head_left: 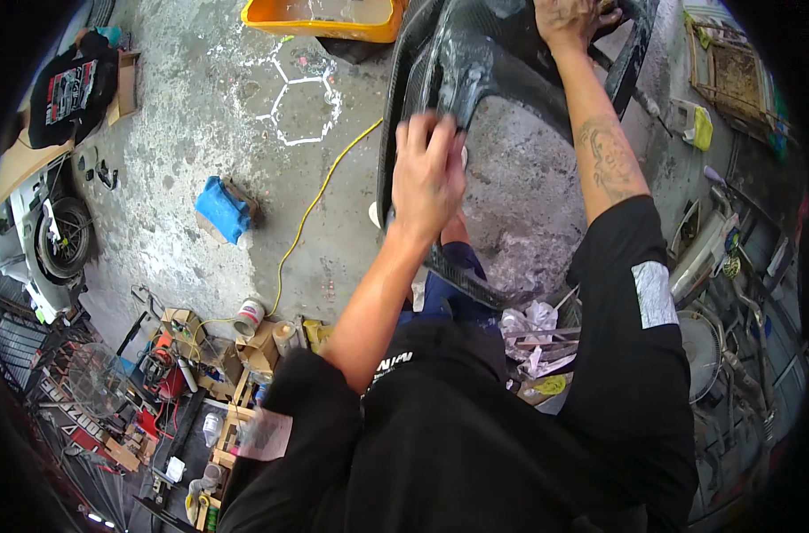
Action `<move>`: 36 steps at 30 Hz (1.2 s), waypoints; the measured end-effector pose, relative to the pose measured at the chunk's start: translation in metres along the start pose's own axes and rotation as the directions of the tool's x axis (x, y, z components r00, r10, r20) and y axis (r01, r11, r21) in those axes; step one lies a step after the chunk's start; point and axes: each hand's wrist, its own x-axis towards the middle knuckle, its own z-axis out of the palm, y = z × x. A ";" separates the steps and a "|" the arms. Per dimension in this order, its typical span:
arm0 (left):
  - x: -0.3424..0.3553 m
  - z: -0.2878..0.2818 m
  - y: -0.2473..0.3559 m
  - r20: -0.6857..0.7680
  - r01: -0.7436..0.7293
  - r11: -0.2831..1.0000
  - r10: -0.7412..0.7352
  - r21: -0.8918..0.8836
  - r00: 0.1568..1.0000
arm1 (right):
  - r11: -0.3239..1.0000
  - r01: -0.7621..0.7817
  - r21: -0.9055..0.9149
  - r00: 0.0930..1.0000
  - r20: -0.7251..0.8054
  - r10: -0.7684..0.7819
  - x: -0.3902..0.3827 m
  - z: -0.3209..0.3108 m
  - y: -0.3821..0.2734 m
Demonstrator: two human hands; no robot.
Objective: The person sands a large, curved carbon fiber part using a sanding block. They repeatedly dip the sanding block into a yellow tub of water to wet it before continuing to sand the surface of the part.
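"What's nearest?"

"A black shirt (475,435), a pale patch (655,295) on its right sleeve. Past it, two bare forearms reach to a big black frame (498,71)."

"Where is that frame?"

"Above the concrete floor (342,235), its near edge in front of blue trousers (449,302). The middle is open, so floor shows through, and whitish smears mark the dark surface."

"And the left hand (429,182)?"

"At the frame's left edge, fingers bent close together — blurred, so I can't tell whether they pinch anything."

"The right hand (571,19)?"

"Up at the frame's far right corner, fingers curled. The top of the view cuts it, and I can't tell how firmly it grips."

"What's around them?"

"A yellow tub (333,28), just left of the frame's far end. A yellow cord (320,200) runs across the floor toward its near left corner, where a can (249,315) sits. Left of the cord — a blue bundle (224,210)."
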 end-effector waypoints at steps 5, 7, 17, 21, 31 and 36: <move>0.057 0.003 0.002 -0.176 -0.074 0.996 0.064 -0.048 0.982 | 0.998 -0.035 0.049 0.999 0.016 0.034 0.002 -0.002 -0.005; 0.028 -0.013 0.002 -0.192 0.085 0.988 -0.109 -0.127 0.975 | 1.000 -0.019 0.025 1.000 -0.007 0.019 0.002 -0.001 0.007; 0.009 0.003 0.009 -0.043 -0.062 0.998 0.061 -0.017 0.997 | 0.996 -0.026 0.083 1.000 0.013 0.025 0.002 -0.005 0.003; 0.050 0.013 0.011 -0.040 -0.097 0.995 0.098 0.025 0.994 | 0.997 -0.010 0.075 1.000 -0.022 0.012 0.006 -0.004 0.003; 0.057 0.007 0.007 -0.052 -0.120 0.993 0.120 0.005 0.991 | 1.000 -0.010 0.024 1.000 0.008 0.010 0.006 0.001 -0.010; 0.053 -0.023 0.002 -0.193 0.065 0.993 -0.083 -0.099 0.978 | 0.998 -0.010 0.068 1.000 -0.007 0.011 0.002 -0.002 0.008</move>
